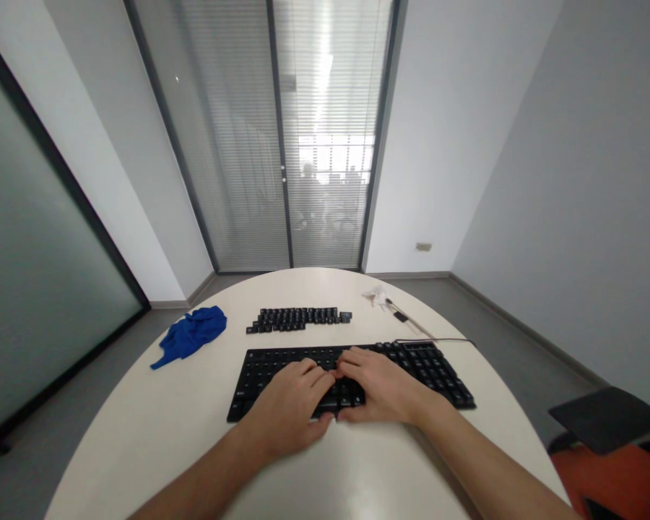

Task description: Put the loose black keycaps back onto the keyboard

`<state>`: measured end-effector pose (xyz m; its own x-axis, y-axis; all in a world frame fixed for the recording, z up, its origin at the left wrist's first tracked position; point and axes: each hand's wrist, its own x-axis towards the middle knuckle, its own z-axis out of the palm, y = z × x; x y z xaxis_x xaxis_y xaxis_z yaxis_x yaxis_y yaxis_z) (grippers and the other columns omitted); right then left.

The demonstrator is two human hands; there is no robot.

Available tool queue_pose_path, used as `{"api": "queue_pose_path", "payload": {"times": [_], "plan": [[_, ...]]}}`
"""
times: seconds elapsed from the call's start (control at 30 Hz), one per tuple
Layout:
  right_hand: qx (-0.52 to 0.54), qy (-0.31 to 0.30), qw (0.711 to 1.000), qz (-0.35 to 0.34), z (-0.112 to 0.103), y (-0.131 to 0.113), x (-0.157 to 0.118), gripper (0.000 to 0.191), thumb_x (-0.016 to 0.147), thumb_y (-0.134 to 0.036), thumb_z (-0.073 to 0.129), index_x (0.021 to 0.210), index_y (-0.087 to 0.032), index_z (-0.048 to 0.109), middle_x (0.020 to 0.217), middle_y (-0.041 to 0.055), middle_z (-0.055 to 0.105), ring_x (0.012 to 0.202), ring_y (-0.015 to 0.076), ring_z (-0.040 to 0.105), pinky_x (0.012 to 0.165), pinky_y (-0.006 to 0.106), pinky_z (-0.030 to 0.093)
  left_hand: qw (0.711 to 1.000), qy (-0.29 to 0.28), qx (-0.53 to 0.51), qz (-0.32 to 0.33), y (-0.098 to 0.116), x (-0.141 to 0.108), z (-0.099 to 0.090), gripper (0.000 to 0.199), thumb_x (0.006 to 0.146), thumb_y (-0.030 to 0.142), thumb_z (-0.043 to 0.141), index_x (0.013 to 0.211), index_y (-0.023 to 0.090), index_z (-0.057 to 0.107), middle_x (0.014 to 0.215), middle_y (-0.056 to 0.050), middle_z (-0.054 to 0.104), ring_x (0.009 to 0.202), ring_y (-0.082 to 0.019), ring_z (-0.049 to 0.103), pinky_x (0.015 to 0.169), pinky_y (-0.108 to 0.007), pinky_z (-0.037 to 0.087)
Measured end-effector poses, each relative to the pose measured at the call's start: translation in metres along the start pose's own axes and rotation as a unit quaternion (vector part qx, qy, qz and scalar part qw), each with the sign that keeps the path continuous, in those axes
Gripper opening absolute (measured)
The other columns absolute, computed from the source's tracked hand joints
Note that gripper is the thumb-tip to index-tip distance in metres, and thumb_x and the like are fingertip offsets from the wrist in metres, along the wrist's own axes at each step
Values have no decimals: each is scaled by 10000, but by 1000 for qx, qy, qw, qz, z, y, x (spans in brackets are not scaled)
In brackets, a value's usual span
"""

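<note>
A black keyboard (436, 372) lies on the round white table, and both my hands rest over its middle. My left hand (289, 401) has its fingers bent over the keys and its thumb at the front edge. From the other side my right hand (382, 386) curls over the keyboard, thumb also at the front edge. The fingertips of both hands meet near the centre, and what lies beneath them is hidden. On the left part of the board, small raised spots show where keycaps are off. Beyond it, loose black keycaps (297, 318) lie in rows.
A crumpled blue cloth (192, 332) lies on the table (157, 433) at the left. A brush (406, 318) and a crumpled white tissue (376, 295) are at the back right. The keyboard's cable (455, 339) runs off the right edge. An orange and black chair (609, 448) stands at the right.
</note>
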<state>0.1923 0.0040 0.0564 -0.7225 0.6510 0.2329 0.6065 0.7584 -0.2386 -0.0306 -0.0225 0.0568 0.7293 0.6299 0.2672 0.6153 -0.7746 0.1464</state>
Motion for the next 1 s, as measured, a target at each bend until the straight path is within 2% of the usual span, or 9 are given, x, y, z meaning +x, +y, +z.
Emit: {"api": "queue_pose_path", "payload": {"times": [0.23,0.43,0.57,0.73,0.87,1.0], "plan": [[-13,3,1000,1,-2,-3,1,406,689,-398,815,995,-172,673,986,64,665,932,237,600,851,346,477,999,13,-36,-23,-2,-1,-8,331,853,259,609,1175,186,597,1121,-83,673,1060,-276,577,936,-442,487],[-24,10,1000,0,-2,-8,1,416,682,-409,810,1006,-181,684,997,68,666,930,244,597,849,345,474,999,-5,-49,-18,-6,-1,-16,301,853,237,589,1148,187,621,1073,-80,688,997,-267,612,907,-426,499],[-39,4,999,1,0,-10,1,389,701,-421,776,996,-185,684,994,77,660,931,253,588,851,360,476,998,-7,-50,-22,-10,-2,-13,268,842,250,612,1101,188,638,1038,-81,686,951,-264,629,866,-414,510],[-46,-6,999,-15,0,-6,1,460,750,-488,772,1051,-160,657,1010,84,657,954,261,586,868,378,480,997,18,-80,-16,-17,-1,-6,220,893,254,602,1106,207,627,1062,-57,698,984,-236,634,889,-372,499],[-43,-10,999,-17,-1,-3,1,485,779,-530,762,1067,-154,657,1018,91,657,965,264,599,857,378,490,994,50,-71,-62,-33,3,-3,148,932,252,586,1064,215,641,1046,-42,706,984,-219,640,887,-353,497],[-27,-11,999,-16,-2,-2,0,474,774,-516,771,1064,-157,662,1017,86,660,978,261,607,872,370,492,983,80,7,-165,-59,16,0,132,950,231,573,1038,184,659,1047,-64,699,1003,-249,628,890,-382,495]]}}
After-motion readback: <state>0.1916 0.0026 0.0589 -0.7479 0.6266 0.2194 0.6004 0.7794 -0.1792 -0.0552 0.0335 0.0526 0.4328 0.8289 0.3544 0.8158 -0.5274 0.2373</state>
